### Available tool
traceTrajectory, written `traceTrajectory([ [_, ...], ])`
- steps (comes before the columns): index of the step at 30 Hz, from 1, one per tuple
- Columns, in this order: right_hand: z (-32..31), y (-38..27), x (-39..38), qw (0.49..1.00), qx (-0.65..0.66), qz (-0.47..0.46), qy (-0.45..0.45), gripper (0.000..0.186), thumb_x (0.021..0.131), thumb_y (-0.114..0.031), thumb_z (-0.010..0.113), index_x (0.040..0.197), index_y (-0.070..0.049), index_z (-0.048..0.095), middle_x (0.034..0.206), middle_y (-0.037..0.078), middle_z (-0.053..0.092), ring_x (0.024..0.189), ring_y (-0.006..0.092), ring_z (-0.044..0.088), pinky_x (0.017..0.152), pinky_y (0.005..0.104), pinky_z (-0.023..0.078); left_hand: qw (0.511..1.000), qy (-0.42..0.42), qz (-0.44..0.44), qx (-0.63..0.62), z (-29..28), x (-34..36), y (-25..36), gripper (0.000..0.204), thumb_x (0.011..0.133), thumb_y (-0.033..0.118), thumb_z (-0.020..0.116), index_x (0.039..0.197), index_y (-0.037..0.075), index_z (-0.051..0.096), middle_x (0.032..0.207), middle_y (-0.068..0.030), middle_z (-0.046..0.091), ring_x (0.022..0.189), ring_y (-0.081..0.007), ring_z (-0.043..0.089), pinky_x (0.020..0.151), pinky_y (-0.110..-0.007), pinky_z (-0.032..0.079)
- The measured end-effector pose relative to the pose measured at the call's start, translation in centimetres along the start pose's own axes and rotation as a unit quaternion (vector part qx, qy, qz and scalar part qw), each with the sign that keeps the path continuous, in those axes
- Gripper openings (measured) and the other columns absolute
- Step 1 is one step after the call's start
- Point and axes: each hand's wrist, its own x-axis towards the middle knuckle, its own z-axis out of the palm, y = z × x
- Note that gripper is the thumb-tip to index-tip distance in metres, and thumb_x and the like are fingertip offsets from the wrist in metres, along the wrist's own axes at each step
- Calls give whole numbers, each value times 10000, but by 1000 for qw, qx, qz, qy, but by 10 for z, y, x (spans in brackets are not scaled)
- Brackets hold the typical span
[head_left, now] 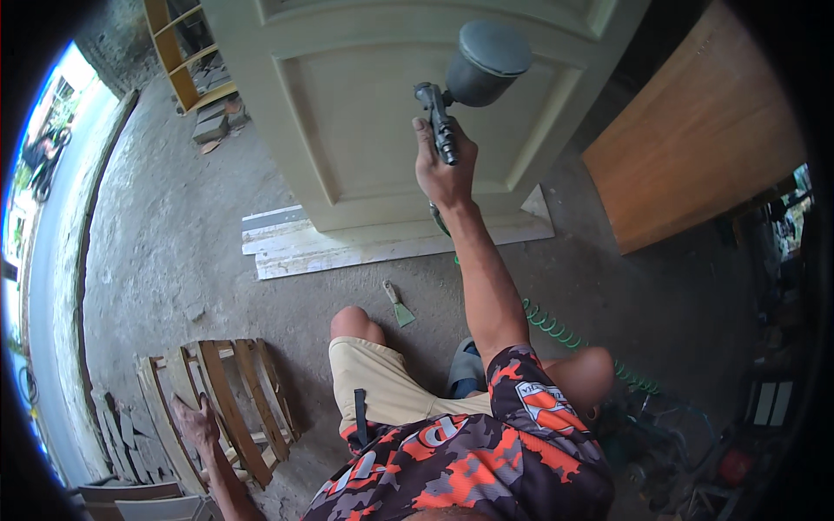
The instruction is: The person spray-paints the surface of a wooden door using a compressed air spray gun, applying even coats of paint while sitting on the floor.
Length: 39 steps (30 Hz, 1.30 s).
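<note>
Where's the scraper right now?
In the head view, the scraper lies on the floor just left of centre, on the near side of the white boards, right of the person's left knee.

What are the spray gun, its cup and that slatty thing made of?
Spray gun: probably metal, dark grey with bright glints.
Cup: metal or maybe plastic; its smooth, dull grey look leaves that open.
Slatted thing: looks like rough, bare wood, judging by its brown, uneven boards.

A grey spray gun [444,130], cup [483,78] attached, is held before a cream panelled door [373,122]
</note>
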Motion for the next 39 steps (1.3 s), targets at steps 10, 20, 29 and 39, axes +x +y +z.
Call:
traceTrajectory([
  [10,129,-66,-41,995,71,-5,-76,348,1089,-251,800,885,-28,627,568,49,559,468,172,556,488,385,428,999,0,-3,-43,-10,-6,14,926,959,336,856,1683,-60,436,1625,-313,587,1431,-499,615,1216,-533,490],
  [20,206,-89,-63,986,107,7,-125,245,1065,-176,794,964,9,667,662,157,704,573,301,739,539,437,527,999,13,4,-46,-12,-12,20,916,956,334,855,1684,-43,446,1601,-320,602,1428,-509,603,1207,-544,490],
  [29,157,-79,-51,976,85,54,-192,322,1093,-285,790,963,-3,702,663,99,694,551,211,660,534,424,479,999,18,15,-34,3,-2,-2,939,970,371,835,1688,-77,428,1678,-326,535,1536,-474,544,1278,-493,448],
  [39,34,-39,14,999,18,25,-40,245,1081,-209,789,1055,35,788,663,111,689,569,204,666,565,404,488,1000,-11,2,-11,-11,-7,19,929,1016,412,793,1702,-80,405,1724,-303,495,1584,-454,500,1307,-482,416],
])
